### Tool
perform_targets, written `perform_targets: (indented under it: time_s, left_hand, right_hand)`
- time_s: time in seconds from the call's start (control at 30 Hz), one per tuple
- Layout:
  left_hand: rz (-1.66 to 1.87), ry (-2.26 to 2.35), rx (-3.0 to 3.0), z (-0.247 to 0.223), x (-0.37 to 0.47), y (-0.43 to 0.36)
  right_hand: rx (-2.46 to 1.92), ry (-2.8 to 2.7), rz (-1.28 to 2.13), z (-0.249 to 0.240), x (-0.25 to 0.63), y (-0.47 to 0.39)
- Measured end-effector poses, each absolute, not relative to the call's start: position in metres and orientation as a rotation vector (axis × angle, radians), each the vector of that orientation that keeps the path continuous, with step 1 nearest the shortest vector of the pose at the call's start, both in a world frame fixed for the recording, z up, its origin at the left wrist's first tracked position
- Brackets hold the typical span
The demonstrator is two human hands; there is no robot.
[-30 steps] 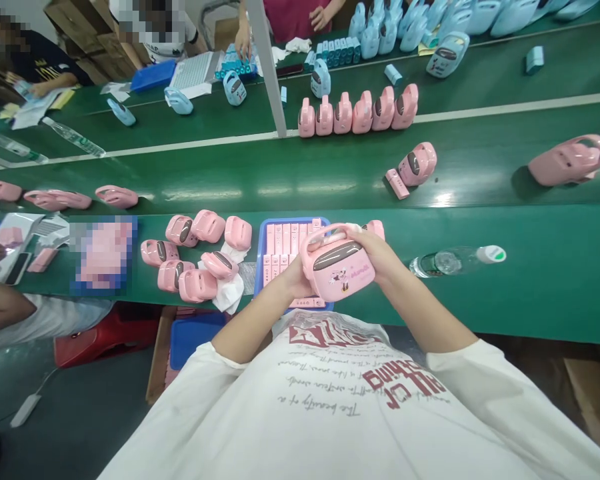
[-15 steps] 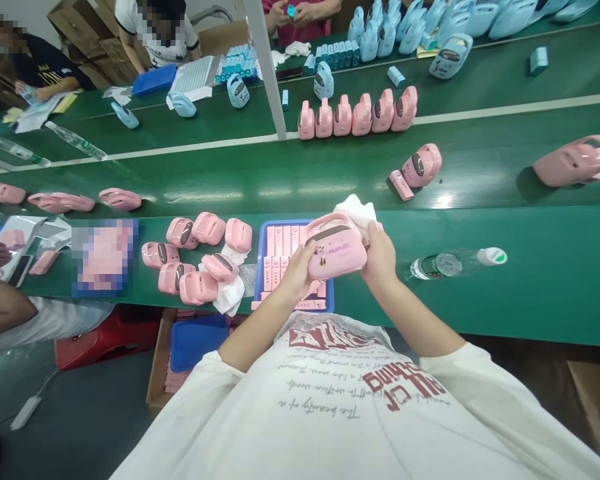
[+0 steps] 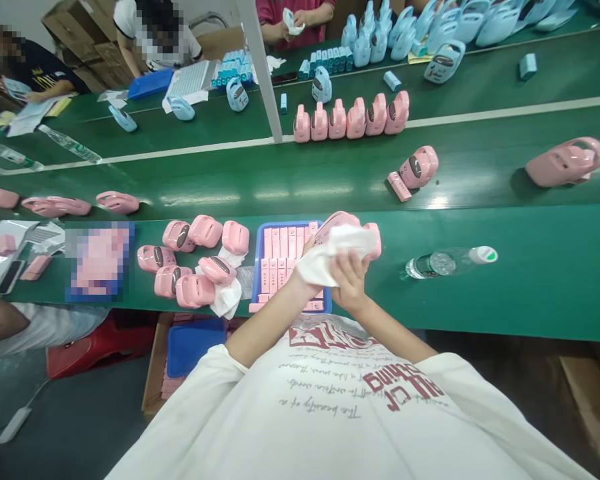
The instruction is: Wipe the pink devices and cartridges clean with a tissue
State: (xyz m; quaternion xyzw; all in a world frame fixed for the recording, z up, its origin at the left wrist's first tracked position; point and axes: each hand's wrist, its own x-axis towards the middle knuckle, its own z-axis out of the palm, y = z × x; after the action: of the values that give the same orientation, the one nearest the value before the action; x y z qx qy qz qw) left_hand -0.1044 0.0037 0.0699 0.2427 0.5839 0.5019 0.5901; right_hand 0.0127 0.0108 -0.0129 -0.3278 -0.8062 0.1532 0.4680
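A pink handled case (image 3: 375,241) is held up over the right side of a blue tray (image 3: 255,267) with rows of pink boxes. My left hand (image 3: 305,273) grips the case from its left side, its fingers mostly hidden behind a white cloth. My right hand (image 3: 350,277) presses that cloth (image 3: 330,257) against the case's front, and its fingers are bent over the cloth. Much of the case is covered. Left of the tray, several pink cases (image 3: 195,291) lie on the green table (image 3: 545,267), some against white cloths (image 3: 227,298).
A clear bottle (image 3: 445,263) lies at the right. Beyond are a pink case with a small box (image 3: 399,187), another pink case (image 3: 565,163) and a row of pink cases (image 3: 357,119). A metal post (image 3: 263,73) rises behind. People sit across and at the left.
My right hand has moved left and down with the cloth, from the case's right edge onto its front. The case's printed face is now covered.
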Motion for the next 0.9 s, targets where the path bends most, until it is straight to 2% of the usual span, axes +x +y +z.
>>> perform_targets:
  time_s: [0.13,0.2,0.3,0.37,0.43,0.6,0.77,0.9]
  left_hand:
    - [1.164,1.14,0.324,0.061,-0.1,0.007]
    - [1.173,1.061,0.285,0.05,-0.102,-0.001]
    - [1.1,1.057,0.471,0.029,-0.105,-0.018]
    - [0.99,1.078,0.648,0.017,-0.104,-0.027]
    - [0.879,1.11,0.84,0.008,-0.101,-0.032]
    - [0.67,1.469,1.173,-0.005,-0.109,-0.013]
    - [0.605,1.903,1.158,-0.022,-0.133,0.039]
    - [0.586,1.944,1.063,-0.035,-0.144,0.065]
  right_hand:
    - [-1.056,-1.563,0.654,0.01,0.02,0.011]
    - [-1.18,-1.369,0.975,0.022,0.029,0.015]
    - [-1.341,-1.051,1.632,0.027,0.048,0.024]
    - [-1.372,-0.898,1.866,0.02,0.061,0.029]
    - [-1.404,-0.83,1.843,0.008,0.072,0.03]
    - [-1.62,-0.942,1.432,-0.031,0.083,0.022]
    - [-1.621,-1.176,1.044,-0.062,0.068,0.017]
    - [-1.522,-1.26,1.02,-0.072,0.061,0.017]
